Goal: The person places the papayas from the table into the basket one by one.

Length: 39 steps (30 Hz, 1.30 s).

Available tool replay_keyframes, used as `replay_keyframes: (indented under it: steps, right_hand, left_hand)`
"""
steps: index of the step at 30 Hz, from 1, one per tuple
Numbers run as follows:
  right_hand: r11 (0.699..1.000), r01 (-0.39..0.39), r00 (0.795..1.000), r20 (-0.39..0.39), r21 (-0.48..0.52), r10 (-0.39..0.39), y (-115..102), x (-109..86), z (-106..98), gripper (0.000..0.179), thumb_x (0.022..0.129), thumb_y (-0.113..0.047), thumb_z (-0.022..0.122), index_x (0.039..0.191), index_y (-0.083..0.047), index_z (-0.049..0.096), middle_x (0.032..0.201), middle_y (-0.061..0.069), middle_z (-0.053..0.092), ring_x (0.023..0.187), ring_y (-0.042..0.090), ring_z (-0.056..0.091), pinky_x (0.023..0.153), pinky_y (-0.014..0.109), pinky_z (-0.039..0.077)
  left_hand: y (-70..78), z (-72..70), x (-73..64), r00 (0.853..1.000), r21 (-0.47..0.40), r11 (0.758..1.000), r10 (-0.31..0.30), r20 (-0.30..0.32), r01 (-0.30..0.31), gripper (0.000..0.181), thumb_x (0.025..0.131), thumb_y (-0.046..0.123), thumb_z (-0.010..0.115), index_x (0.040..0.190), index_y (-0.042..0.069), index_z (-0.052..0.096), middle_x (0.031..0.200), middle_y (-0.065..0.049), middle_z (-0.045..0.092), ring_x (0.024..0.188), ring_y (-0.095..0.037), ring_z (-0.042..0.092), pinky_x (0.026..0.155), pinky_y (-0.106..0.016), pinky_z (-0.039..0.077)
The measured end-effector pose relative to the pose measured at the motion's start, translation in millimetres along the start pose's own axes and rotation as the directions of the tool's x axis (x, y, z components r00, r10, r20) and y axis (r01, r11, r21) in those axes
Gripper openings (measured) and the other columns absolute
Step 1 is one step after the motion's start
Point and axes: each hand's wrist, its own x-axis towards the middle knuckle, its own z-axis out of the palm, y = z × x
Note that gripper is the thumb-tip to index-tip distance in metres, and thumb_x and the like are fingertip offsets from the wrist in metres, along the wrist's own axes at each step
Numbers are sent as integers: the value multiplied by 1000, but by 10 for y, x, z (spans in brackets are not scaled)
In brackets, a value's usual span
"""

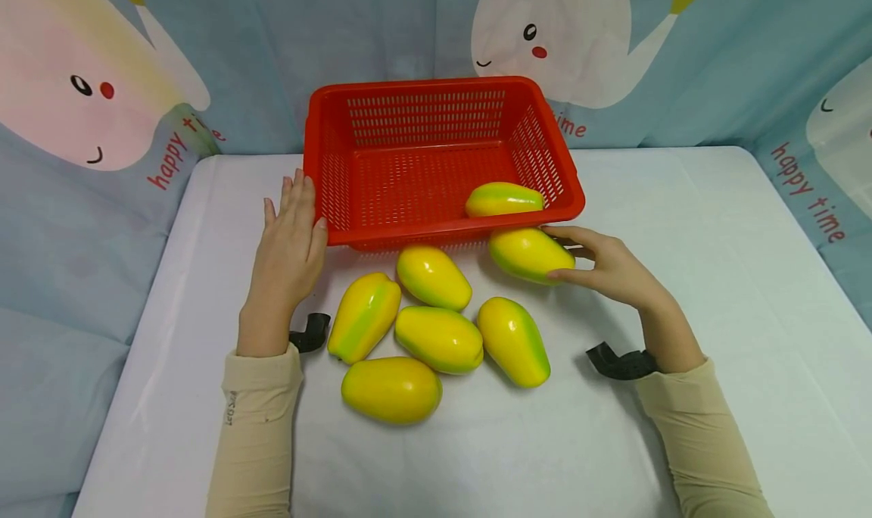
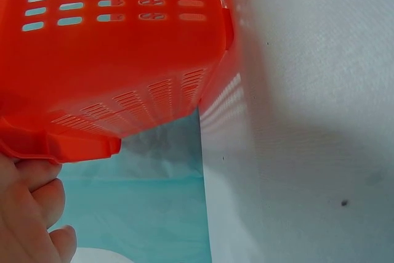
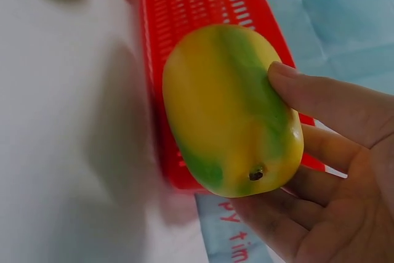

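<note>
In the head view my right hand (image 1: 613,268) grips a yellow-green papaya (image 1: 527,254) by one end, just in front of the basket's near right corner. The right wrist view shows the thumb on one side of this papaya (image 3: 231,112) and the other fingers beneath it, its dark stem end facing the camera. My left hand (image 1: 289,245) rests with straight fingers along the left rim of the red plastic basket (image 1: 443,232). Seen from the left wrist, its fingertips are right at the rim. Inside the basket, at the near right, lies another papaya (image 1: 502,200).
Several papayas lie loose on the white table in front of the basket, among them one at the near side (image 1: 391,391) and one on the right (image 1: 514,342). A blue curtain (image 1: 381,26) with cartoon prints hangs behind the basket.
</note>
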Motion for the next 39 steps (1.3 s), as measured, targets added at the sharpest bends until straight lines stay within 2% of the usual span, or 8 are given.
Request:
replay_keyframes:
  steps: [9,16,21,25,28,32,39]
  right_hand:
    - [1000,-15,1000,3,-13,15,-42,-53,-74,56,83,-8,72,135,-5,51,132,9,54,114,28,52,100,49,39]
    - [999,31,999,25,-19,-30,-87,-78,-110,57,83,-8,71,136,-5,49,133,10,53,114,29,52,98,50,39]
    - [998,60,998,29,-16,-59,-116,-93,-117,57,83,-7,71,136,-7,50,133,7,53,114,21,51,99,48,39]
    - [997,80,996,34,-17,-80,-138,-107,-114,57,83,-6,71,136,-7,50,133,6,53,115,11,49,99,43,39]
    - [995,96,995,36,-15,-95,-155,-117,-113,57,82,-5,71,136,-7,50,134,5,53,115,6,48,101,33,40]
    - [993,120,992,39,0,-120,-172,-123,-109,57,82,-4,71,135,-7,51,134,5,53,115,5,48,100,23,39]
    - [987,160,986,41,23,-161,-205,-135,-93,59,80,0,72,135,-4,51,134,7,53,116,5,48,99,19,38]
  left_hand:
    - [4,-2,-1,1000,6,1000,-5,3,5,59,99,22,34,150,0,12,157,-11,7,144,-24,1,114,-46,-4]
    - [0,-1,2,1000,6,1000,-4,4,4,60,99,23,34,150,0,12,157,-12,7,144,-24,1,114,-46,-4]
    - [-3,0,6,1000,2,1000,0,-5,0,59,99,23,34,150,-1,13,157,-11,8,144,-23,1,113,-48,-2]
    - [-5,4,7,1000,-8,1000,5,-16,-5,58,100,23,33,149,-1,15,157,-12,9,144,-23,2,114,-48,-1]
    - [-6,5,7,1000,-11,1000,5,-18,-5,58,100,23,33,149,-1,15,157,-12,9,144,-23,2,114,-47,-2]
    - [-7,4,1,1000,-12,1000,8,-16,-9,58,100,24,32,149,-1,14,157,-12,8,144,-24,2,114,-47,-2]
    - [-10,6,-3,1000,-15,1000,12,-18,-12,58,100,24,30,149,-2,14,157,-12,8,144,-24,2,114,-46,-3]
